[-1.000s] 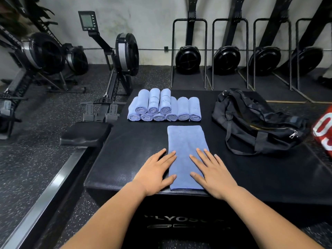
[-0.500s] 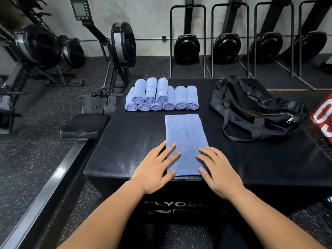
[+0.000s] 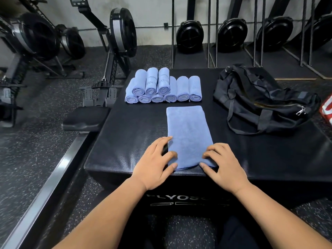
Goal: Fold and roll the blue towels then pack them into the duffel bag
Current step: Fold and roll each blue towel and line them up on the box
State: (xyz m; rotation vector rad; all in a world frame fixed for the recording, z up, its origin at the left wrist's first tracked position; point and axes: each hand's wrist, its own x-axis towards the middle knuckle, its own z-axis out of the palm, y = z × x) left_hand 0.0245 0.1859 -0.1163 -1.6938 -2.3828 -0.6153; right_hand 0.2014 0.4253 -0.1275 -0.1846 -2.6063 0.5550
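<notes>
A folded blue towel [image 3: 187, 133] lies lengthwise on the black plyo box [image 3: 125, 141], its near end at the box's front edge. My left hand [image 3: 156, 162] grips the near left corner, thumb under the hem and fingers curled on top. At the near right corner my right hand [image 3: 222, 164] pinches the towel the same way. The near hem is lifted slightly. Several rolled blue towels [image 3: 162, 88] are stacked at the back of the box. A black duffel bag [image 3: 260, 103] lies slumped at the right, its zipper partly open.
Rowing machines [image 3: 115, 56] stand on the rubber floor to the left and behind, one seat [image 3: 86, 118] touching the box's left edge. More rowers [image 3: 190, 35] are stored upright along the back wall. A red and white object [image 3: 327, 108] shows at the right frame edge.
Both hands slid back from lying flat on the towel to its near corners, and the fingers curled around the hem. The near edge has lifted a little.
</notes>
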